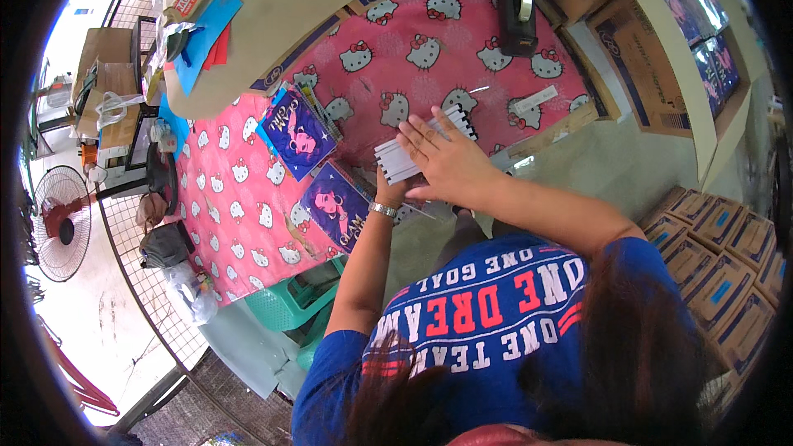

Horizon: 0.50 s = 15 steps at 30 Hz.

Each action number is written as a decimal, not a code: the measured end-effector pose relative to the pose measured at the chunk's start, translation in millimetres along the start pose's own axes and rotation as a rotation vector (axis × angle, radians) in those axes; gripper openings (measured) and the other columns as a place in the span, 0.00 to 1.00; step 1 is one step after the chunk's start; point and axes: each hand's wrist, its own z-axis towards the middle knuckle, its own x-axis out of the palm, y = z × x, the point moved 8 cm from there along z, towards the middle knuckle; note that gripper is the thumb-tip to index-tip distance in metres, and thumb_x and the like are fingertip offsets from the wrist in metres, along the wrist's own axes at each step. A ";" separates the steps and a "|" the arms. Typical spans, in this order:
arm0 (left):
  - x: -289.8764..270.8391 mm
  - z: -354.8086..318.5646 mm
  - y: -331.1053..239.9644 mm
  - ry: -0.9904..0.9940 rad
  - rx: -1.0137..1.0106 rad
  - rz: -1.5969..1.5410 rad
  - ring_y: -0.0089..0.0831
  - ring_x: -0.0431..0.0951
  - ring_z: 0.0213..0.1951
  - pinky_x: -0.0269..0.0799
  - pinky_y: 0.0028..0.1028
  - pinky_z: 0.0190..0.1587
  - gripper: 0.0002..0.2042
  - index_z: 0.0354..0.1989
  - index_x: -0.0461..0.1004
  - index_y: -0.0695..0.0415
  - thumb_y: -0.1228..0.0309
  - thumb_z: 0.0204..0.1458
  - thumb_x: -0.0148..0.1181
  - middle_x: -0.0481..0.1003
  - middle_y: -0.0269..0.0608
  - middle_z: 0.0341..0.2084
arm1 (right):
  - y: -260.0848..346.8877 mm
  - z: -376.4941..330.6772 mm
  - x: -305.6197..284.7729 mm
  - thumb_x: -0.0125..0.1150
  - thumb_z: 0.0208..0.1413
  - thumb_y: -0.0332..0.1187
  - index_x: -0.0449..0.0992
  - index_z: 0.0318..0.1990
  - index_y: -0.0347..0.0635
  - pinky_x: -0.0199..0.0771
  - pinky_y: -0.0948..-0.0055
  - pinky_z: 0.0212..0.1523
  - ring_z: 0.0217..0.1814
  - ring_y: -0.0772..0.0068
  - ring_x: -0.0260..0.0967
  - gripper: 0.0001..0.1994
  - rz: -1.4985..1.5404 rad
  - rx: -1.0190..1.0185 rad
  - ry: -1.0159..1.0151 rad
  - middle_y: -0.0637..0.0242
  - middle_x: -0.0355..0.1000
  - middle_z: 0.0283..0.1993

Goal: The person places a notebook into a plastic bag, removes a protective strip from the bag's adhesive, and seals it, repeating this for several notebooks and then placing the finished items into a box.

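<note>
A stack of spiral notebooks (396,163) is held edge-up in front of me, white page edges upward and black coils along the right side. My left hand (390,191) grips the stack from its near left side, with most of its fingers hidden behind it. Across the top of the stack lies my right hand (450,161), flat with its fingers stretched out. Beside my left wrist are purple-covered notebooks (334,205), and farther left sits another pile of notebooks (299,134) with similar covers.
A pink patterned cloth (372,87) covers the table. A black tape dispenser (517,21) stands at its far right. An open carton (644,66) on the right has a box of packed notebooks (717,74) behind it. Small cartons (710,272) are stacked lower right; a green stool (281,307) stands lower left.
</note>
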 end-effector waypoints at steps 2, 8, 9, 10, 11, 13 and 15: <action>0.4 3.1 -4.9 0.028 0.185 0.313 0.34 0.77 0.43 0.72 0.33 0.47 0.13 0.44 0.75 0.56 0.74 0.48 0.58 0.77 0.41 0.40 | -6.2 3.2 -38.2 0.59 0.39 0.62 0.45 0.68 0.34 0.27 0.52 0.71 0.75 0.54 0.32 0.54 0.145 0.051 -0.088 0.51 0.39 0.72; -17.8 15.8 -6.9 0.172 -0.072 0.360 0.35 0.76 0.42 0.71 0.32 0.47 0.25 0.50 0.68 0.61 0.72 0.41 0.68 0.76 0.45 0.40 | -56.3 12.4 -9.1 0.58 0.38 0.67 0.68 0.41 0.34 0.65 0.57 0.47 0.46 0.51 0.68 0.38 0.179 0.133 -0.107 0.53 0.70 0.40; -34.3 22.4 4.0 0.146 -0.041 0.172 0.32 0.76 0.39 0.71 0.32 0.45 0.32 0.52 0.65 0.61 0.72 0.35 0.73 0.75 0.42 0.39 | -68.7 12.7 -14.3 0.59 0.39 0.66 0.68 0.39 0.35 0.66 0.57 0.46 0.44 0.50 0.69 0.37 0.239 0.207 -0.155 0.51 0.71 0.39; -29.2 41.0 -43.5 0.216 0.002 0.057 0.29 0.73 0.42 0.70 0.30 0.48 0.31 0.52 0.65 0.63 0.73 0.37 0.72 0.74 0.40 0.40 | -91.3 4.6 -11.6 0.60 0.39 0.65 0.68 0.37 0.35 0.67 0.57 0.45 0.43 0.50 0.70 0.36 0.288 0.322 -0.197 0.49 0.71 0.37; -47.7 46.9 -46.9 0.165 -0.146 0.085 0.29 0.72 0.44 0.69 0.29 0.47 0.28 0.51 0.66 0.63 0.72 0.40 0.70 0.73 0.41 0.41 | -111.7 -1.1 -0.9 0.54 0.43 0.69 0.71 0.36 0.31 0.70 0.57 0.42 0.40 0.47 0.72 0.40 0.443 0.499 -0.166 0.43 0.72 0.35; -80.5 58.7 -69.5 -0.181 0.035 0.013 0.29 0.72 0.43 0.69 0.30 0.45 0.25 0.49 0.68 0.63 0.71 0.42 0.69 0.73 0.41 0.40 | -133.9 -4.3 49.2 0.47 0.44 0.72 0.74 0.35 0.29 0.70 0.57 0.44 0.44 0.46 0.72 0.43 0.662 0.757 0.108 0.41 0.73 0.38; -93.0 51.6 -74.8 -0.409 0.145 0.129 0.32 0.72 0.42 0.68 0.32 0.43 0.23 0.48 0.69 0.62 0.69 0.42 0.68 0.73 0.41 0.40 | -147.6 -7.7 108.3 0.42 0.44 0.75 0.77 0.35 0.29 0.70 0.57 0.45 0.46 0.46 0.72 0.46 0.752 0.929 0.227 0.41 0.73 0.41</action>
